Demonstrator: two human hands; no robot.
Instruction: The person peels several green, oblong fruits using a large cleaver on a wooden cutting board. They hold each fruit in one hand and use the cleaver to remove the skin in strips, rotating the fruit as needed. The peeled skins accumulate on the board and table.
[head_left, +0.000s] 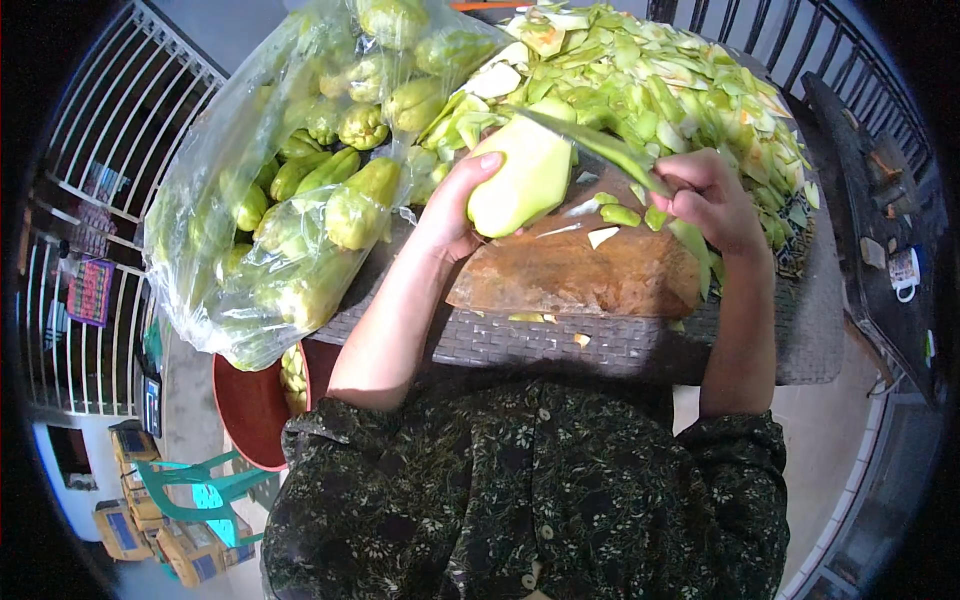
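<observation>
A peeled pale-green chayote (525, 180) is in my left hand (456, 202), with the thumb across its near side. My right hand (712, 199) grips a knife (600, 142); its blade reaches left to the chayote's far end and looks green and slightly blurred. The knife's handle is mostly hidden by my fingers. Below the chayote lies a thick wooden chopping block (577, 274), with a few scraps of peel (620, 215) on its far part. Behind the knife spreads a large heap of green and whitish peelings (660, 90).
Left of my arm, a clear plastic bag (202, 255) holds several unpeeled chayotes (364, 202) on the dark woven table (510, 345). A reddish-brown tub (251, 420) with pale pieces inside stands below. A green plastic chair (187, 487) and boxes (187, 551) are lower left; a mug (905, 274) is at right.
</observation>
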